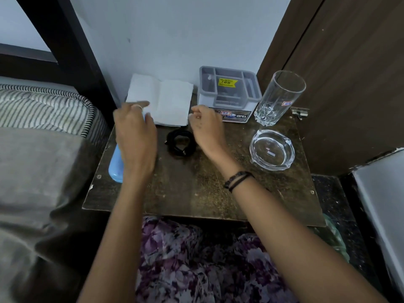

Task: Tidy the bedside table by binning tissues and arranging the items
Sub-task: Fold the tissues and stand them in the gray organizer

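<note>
The desk [196,193] is crowded toward its back edge, and most of the risk is judged to come from that crowding. The folded white tissue [166,101] lies at the back left against the wall, just beside the grey organiser [229,92]; if it is dragged carelessly, the organiser could be nudged into the tall glass [279,95], which stands upright just beside it and would probably topple easily. The glass ashtray [272,149] sits in front of the glass, apart from both hands. The left hand [135,136] is held over the tissue's left edge with its fingers spread and relaxed; whether the tissue is actually touched cannot be told. The blue case [115,165] is partly hidden under that forearm at the desk's left edge and might be knocked off toward the bed by a backward sweep. The right hand [206,130] hovers with its fingers loosely curled, nothing seen in its grip. The coiled black cable [180,142] lies between the hands and could be snagged.
</note>
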The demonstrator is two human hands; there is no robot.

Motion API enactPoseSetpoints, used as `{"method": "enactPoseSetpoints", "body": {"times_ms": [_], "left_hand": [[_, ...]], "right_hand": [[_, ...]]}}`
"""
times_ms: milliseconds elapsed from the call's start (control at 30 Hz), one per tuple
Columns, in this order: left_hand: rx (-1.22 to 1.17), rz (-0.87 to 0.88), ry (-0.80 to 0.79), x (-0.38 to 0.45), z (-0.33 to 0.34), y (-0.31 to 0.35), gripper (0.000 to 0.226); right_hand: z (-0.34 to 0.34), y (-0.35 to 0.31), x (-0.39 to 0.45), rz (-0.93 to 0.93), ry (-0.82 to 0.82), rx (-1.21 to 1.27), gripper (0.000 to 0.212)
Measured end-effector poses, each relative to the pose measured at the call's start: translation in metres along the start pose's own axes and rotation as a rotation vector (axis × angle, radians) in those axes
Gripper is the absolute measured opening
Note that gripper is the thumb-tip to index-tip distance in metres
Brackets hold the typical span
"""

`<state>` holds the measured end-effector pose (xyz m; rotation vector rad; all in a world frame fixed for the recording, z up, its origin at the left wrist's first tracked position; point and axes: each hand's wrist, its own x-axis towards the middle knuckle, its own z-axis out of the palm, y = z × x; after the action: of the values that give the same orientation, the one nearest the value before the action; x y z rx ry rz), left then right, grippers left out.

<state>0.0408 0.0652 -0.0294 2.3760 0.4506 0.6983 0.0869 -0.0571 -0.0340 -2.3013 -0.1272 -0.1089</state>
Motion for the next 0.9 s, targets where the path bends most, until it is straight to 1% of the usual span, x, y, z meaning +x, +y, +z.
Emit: {"method": "enactPoseSetpoints", "body": {"times_ms": [33, 100, 167, 200, 367, 433, 533, 633, 700, 767, 833, 900], "left_hand": [[0.062, -0.024, -0.048, 0.018, 0.003, -0.009, 0.032], [0.169, -0.128, -0.215, 0.046, 0.009, -0.027, 0.034], [0.218, -0.214, -0.364, 0.062, 0.014, -0.035, 0.035], [0.224, -0.217, -0.389, 0.066, 0.016, -0.037, 0.035], [0.244, -0.169, -0.394, 0.069, 0.02, -0.039, 0.035], [0.23, -0.161, -0.405, 0.068, 0.021, -0.04, 0.035], [0.137, -0.171, -0.429, 0.068, 0.019, -0.038, 0.034], [0.013, -0.195, -0.419, 0.066, 0.016, -0.032, 0.034], [-0.047, -0.171, -0.379, 0.061, 0.013, -0.023, 0.035], [-0.135, -0.153, -0.326, 0.054, 0.008, -0.012, 0.035], [-0.286, -0.194, -0.302, 0.044, 0.001, -0.001, 0.036], [-0.489, -0.264, -0.301, 0.031, -0.008, 0.012, 0.045]], "right_hand": [[0.007, -0.004, 0.007, 0.019, -0.034, -0.017, 0.018], [0.019, -0.01, 0.015, 0.062, -0.078, -0.044, 0.014], [0.031, -0.015, 0.02, 0.107, -0.067, -0.023, 0.025], [0.036, -0.018, 0.021, 0.136, -0.052, 0.016, 0.028], [0.046, -0.029, 0.027, 0.343, 0.063, 0.368, 0.048], [0.046, -0.03, 0.03, 0.42, 0.058, 0.516, 0.055], [0.043, -0.035, 0.033, 0.507, 0.005, 0.687, 0.054], [0.034, -0.04, 0.029, 0.485, 0.018, 0.704, 0.051], [0.022, -0.046, 0.021, 0.446, 0.008, 0.726, 0.049], [0.005, -0.052, 0.01, 0.393, -0.011, 0.807, 0.047], [-0.016, -0.057, -0.004, 0.347, -0.018, 0.916, 0.047], [-0.039, -0.057, -0.02, 0.325, -0.014, 1.0, 0.049]]}}
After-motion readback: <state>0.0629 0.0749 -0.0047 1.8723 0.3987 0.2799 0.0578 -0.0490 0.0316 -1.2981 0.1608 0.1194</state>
